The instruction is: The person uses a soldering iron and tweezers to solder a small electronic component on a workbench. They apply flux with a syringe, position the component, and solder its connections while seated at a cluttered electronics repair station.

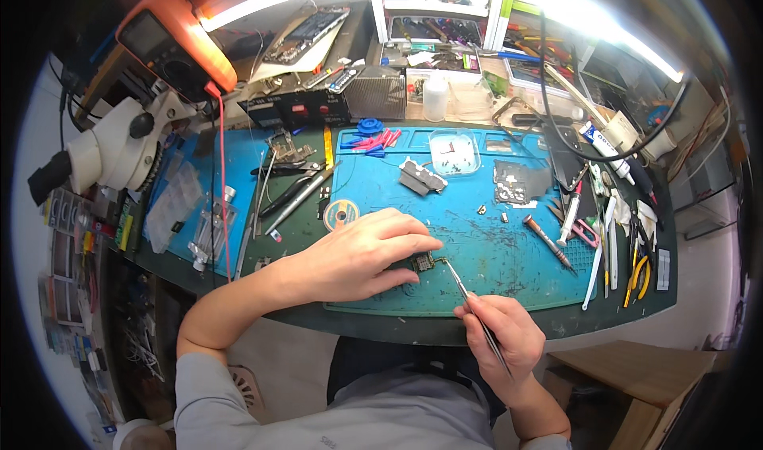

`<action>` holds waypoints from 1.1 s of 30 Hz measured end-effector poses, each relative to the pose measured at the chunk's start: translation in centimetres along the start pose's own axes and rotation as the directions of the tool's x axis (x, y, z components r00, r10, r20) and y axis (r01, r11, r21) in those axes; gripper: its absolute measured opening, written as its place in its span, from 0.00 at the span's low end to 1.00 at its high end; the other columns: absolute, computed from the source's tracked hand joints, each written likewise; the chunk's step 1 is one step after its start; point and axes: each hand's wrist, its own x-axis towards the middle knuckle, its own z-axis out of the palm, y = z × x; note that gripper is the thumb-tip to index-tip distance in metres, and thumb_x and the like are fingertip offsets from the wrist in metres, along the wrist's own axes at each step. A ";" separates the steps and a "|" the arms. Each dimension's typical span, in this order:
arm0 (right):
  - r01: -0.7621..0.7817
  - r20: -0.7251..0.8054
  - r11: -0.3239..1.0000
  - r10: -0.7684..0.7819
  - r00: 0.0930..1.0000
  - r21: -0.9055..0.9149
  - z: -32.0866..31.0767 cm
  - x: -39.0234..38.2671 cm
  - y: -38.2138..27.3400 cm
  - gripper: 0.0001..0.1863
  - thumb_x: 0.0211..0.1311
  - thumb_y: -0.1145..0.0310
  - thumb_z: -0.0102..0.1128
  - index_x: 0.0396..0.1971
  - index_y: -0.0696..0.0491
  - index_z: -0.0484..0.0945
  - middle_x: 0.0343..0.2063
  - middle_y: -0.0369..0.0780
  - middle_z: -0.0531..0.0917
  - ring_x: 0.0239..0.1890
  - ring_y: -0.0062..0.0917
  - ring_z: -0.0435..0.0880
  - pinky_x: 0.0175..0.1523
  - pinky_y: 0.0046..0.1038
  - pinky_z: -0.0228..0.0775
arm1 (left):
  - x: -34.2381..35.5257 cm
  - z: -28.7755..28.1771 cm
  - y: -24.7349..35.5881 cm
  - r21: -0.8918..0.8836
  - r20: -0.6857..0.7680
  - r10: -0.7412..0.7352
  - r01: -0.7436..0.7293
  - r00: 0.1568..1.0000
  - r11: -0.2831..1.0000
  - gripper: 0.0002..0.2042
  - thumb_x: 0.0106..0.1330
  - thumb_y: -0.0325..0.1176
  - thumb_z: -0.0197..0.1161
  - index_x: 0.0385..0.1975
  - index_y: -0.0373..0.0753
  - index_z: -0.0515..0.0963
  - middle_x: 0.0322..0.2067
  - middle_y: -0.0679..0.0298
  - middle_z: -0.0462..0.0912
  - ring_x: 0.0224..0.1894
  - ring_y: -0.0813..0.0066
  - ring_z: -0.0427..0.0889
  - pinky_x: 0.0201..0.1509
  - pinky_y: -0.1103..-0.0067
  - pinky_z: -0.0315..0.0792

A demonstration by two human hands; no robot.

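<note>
My left hand point(367, 258) rests on the blue work mat point(469, 287), its thumb and fingers closed around a small dark electronic part point(423, 262), which looks like a camera module or little circuit board. A short yellowish flex strip point(439, 259) sticks out from its right side. Metal tweezers point(469, 301) are pinched in my right hand point(509, 337), slanting up to the left. The tweezers' tips are at the strip; whether they grip it is too small to tell. My left fingers partly hide the dark part.
A solder wire spool point(342, 214) lies beyond my left hand. A clear plastic tray point(455, 153), grey metal shield point(422, 177) and brown-handled tool point(548, 243) sit on the mat. Pliers point(638, 269) lie right. A white microscope point(111, 144) and orange multimeter point(176, 46) stand left.
</note>
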 end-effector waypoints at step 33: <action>0.217 0.250 0.899 -0.126 0.960 -0.380 -0.2 0.6 0.8 0.21 0.46 0.82 0.75 0.45 0.55 0.90 0.37 0.37 0.87 0.31 0.23 0.84 0.31 0.23 0.78 | -1.9 4.4 1.6 0.301 -0.324 0.065 0.038 0.944 0.953 0.17 0.52 0.27 0.72 0.44 0.31 0.88 0.42 0.62 0.82 0.38 0.70 0.82 0.36 0.76 0.75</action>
